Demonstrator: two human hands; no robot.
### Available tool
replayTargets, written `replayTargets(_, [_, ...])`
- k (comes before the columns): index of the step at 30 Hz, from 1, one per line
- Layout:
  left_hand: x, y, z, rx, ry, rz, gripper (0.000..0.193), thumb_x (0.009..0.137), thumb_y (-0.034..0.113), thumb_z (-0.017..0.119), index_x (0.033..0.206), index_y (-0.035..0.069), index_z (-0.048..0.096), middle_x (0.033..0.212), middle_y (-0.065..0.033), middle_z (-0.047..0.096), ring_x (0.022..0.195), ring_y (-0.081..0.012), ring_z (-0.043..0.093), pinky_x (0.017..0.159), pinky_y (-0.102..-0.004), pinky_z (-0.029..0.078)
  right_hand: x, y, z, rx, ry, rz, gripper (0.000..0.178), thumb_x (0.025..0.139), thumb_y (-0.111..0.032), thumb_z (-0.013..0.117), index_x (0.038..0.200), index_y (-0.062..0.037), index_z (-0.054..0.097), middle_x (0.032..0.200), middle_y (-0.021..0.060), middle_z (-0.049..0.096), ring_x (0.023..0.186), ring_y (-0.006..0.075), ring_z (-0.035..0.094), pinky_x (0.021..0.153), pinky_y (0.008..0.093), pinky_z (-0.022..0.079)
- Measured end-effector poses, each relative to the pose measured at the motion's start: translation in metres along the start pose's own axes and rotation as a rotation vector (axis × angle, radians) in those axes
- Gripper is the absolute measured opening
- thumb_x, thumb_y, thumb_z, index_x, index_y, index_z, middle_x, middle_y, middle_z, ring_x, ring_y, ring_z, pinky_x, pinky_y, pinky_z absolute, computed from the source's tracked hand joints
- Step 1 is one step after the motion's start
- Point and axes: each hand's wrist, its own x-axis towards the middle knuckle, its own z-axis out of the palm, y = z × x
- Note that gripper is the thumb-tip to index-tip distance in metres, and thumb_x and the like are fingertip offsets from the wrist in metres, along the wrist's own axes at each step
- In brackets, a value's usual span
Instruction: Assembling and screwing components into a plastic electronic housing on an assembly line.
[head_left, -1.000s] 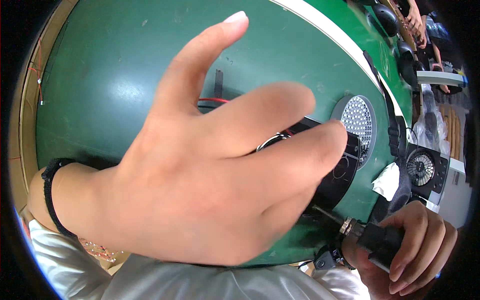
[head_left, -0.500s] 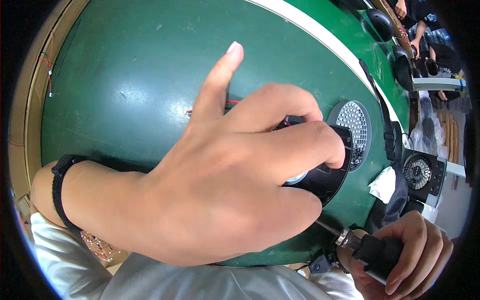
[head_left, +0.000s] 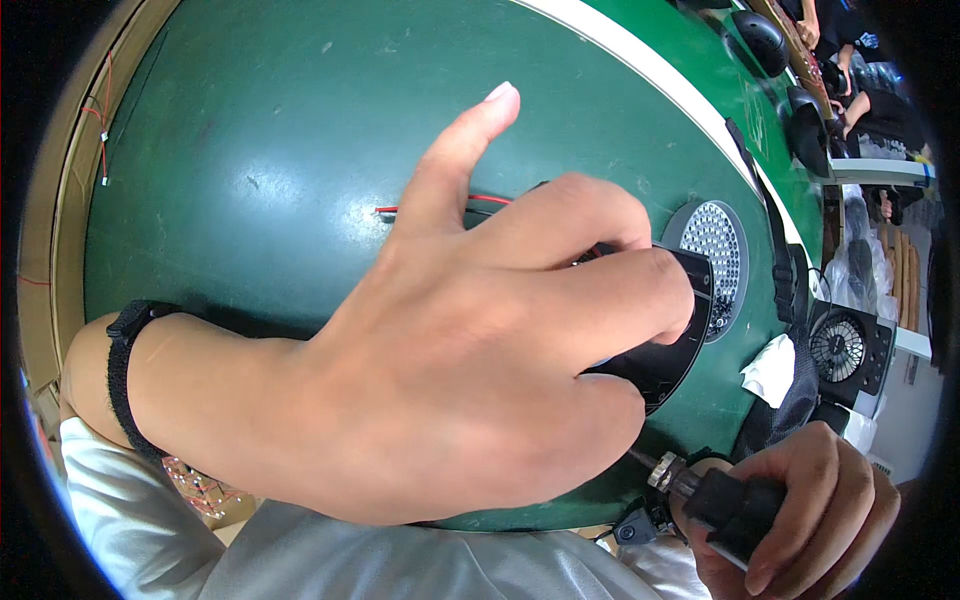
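My left hand (head_left: pixel 450 360) reaches across the middle, palm down, its curled fingers and thumb gripping a black plastic housing (head_left: pixel 665 365) with a rounded edge. One finger sticks up, clear of the part. Most of the housing is hidden under the hand. A red and black wire pair (head_left: pixel 490 198) runs out past the raised finger. At the lower right, my right hand (head_left: pixel 825 510) is wrapped around a black electric screwdriver (head_left: pixel 735 510) with a metal collar. Its thin shaft points toward the housing, and the tip is hidden behind my left thumb.
Beyond the housing stands a round grey tray (head_left: pixel 735 250) with a grid of holes and small dark screws. A crumpled white tissue (head_left: pixel 768 370), a black strap (head_left: pixel 780 250) and a small black fan (head_left: pixel 838 345) lie to the right. Cardboard (head_left: pixel 65 230) edges the green table's left.
The screwdriver and my right hand have moved slightly left, bringing the collar closer to my left thumb. My left hand and the housing have shifted a little to the right.
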Motion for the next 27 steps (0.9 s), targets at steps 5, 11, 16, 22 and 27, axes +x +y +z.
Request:
replayTargets(5, [-0.005,0.005,-0.004,-0.049,-0.028,-0.041,0.040,0.060,0.018,0.080,0.099,0.008,0.074,0.117,-0.0101,0.070,0.097,-0.0263,0.063,0.089,-0.0485,0.049,0.001,0.003,0.000,0.006,0.005,0.017,0.031,0.095,-0.019,0.065,0.124,-0.0097,0.060,0.074,-0.0052,0.058,0.065,0.0110,0.059,0.065,0.0268,0.050])
replayTargets(11, [-0.002,-0.006,-0.007,-0.107,-0.052,-0.072,0.042,0.059,0.018,0.080,0.099,0.008,0.074,0.117,-0.0101,0.070,0.098,-0.0266,0.063,0.091,-0.0494,0.048,-0.019,-0.007,-0.027,0.026,0.052,-0.153,0.024,0.094,-0.019,0.068,0.113,-0.0080,0.058,0.071,-0.0023,0.057,0.066,0.0106,0.059,0.067,0.0244,0.050])
replayTargets(16, [-0.016,-0.018,0.023,0.113,0.108,0.032,0.041,0.062,0.018,0.078,0.101,0.006,0.073,0.118,-0.0090,0.070,0.101,-0.0251,0.066,0.093,-0.0481,0.049,-0.005,-0.024,-0.027,-0.121,0.050,-0.139,0.024,0.095,-0.020,0.066,0.112,-0.0082,0.056,0.071,-0.0010,0.055,0.067,0.0111,0.058,0.068,0.0248,0.049])
replayTargets(22, [-0.015,-0.024,0.033,0.293,0.297,0.124,0.030,0.071,0.014,0.078,0.099,0.006,0.073,0.112,-0.0061,0.072,0.096,-0.0222,0.066,0.091,-0.0458,0.050,0.007,-0.012,-0.026,-0.238,-0.128,0.287,0.039,0.101,-0.026,0.057,0.138,-0.0162,0.052,0.078,-0.0023,0.050,0.070,0.0149,0.053,0.068,0.0329,0.046])
replayTargets(27, [-0.010,-0.021,0.032,0.245,0.180,0.101,0.018,0.077,0.011,0.078,0.093,0.005,0.075,0.109,-0.0055,0.072,0.092,-0.0220,0.066,0.090,-0.0468,0.051,0.000,0.007,-0.028,-0.110,-0.115,0.060,0.041,0.103,-0.026,0.055,0.142,-0.0177,0.049,0.079,-0.0015,0.050,0.072,0.0159,0.053,0.067,0.0335,0.045])
